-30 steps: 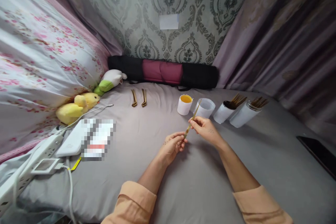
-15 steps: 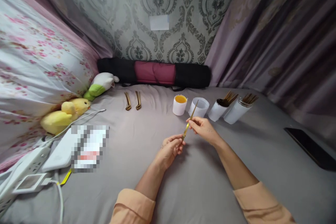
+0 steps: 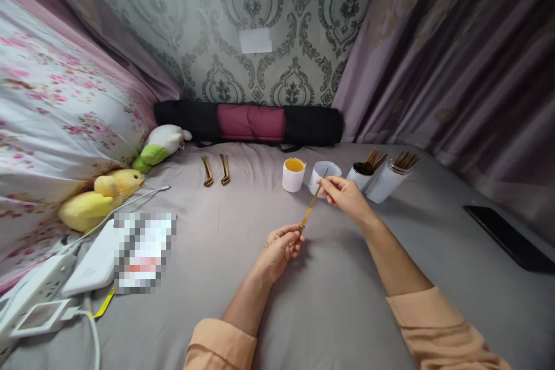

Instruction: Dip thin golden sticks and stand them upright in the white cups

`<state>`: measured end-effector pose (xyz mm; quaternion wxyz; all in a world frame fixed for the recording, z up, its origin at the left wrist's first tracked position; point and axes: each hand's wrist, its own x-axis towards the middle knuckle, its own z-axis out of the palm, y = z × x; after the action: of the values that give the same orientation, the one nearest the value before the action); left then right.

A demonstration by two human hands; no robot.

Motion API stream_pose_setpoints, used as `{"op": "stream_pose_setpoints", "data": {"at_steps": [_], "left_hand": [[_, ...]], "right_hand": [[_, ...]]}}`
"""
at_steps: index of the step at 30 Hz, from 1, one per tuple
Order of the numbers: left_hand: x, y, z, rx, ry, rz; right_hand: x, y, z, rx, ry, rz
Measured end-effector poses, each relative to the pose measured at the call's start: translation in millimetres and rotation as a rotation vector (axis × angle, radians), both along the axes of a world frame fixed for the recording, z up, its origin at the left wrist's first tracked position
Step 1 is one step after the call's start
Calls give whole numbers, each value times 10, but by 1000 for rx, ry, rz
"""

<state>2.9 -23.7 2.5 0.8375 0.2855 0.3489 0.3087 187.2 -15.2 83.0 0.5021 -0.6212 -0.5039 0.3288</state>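
A thin, tapered golden-brown stick [image 3: 310,208] slants up and to the right between my hands. Around its lower end, which has a shiny metallic look, my left hand [image 3: 281,250] is closed. My right hand [image 3: 344,196] pinches the stick near its pointed upper tip, thumb and fingers together. Just behind that hand stands a whitish translucent cup [image 3: 326,172]. To its left is a white cup [image 3: 293,176] with orange-yellow contents. Two tilted white containers, one dark-rimmed [image 3: 359,176] and one taller [image 3: 387,184], hold bundles of thin brown sticks.
Two bent brass-coloured pieces [image 3: 207,172] lie apart on the grey sheet [image 3: 234,231]. A black phone [image 3: 509,237] rests at the right. At the left are plush toys [image 3: 91,203], a power strip [image 3: 34,286] and cables. A black and maroon roll [image 3: 251,121] lies along the wall.
My right hand has slid up along the stick, from its middle to near the tip. My left hand keeps its hold on the lower end. The view has shifted slightly.
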Motion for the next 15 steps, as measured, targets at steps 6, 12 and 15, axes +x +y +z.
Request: {"op": "stream_pose_setpoints", "data": {"at_steps": [6,12,15], "left_hand": [[0,-4,15,-1,0,4],[-4,1,29,-14,15,13],[-5,2,23,-16,13,14]], "right_hand": [[106,75,70,75,6,-81],[153,111,81,98,-4,-90],[163,105,92,96,-7,-91]]}}
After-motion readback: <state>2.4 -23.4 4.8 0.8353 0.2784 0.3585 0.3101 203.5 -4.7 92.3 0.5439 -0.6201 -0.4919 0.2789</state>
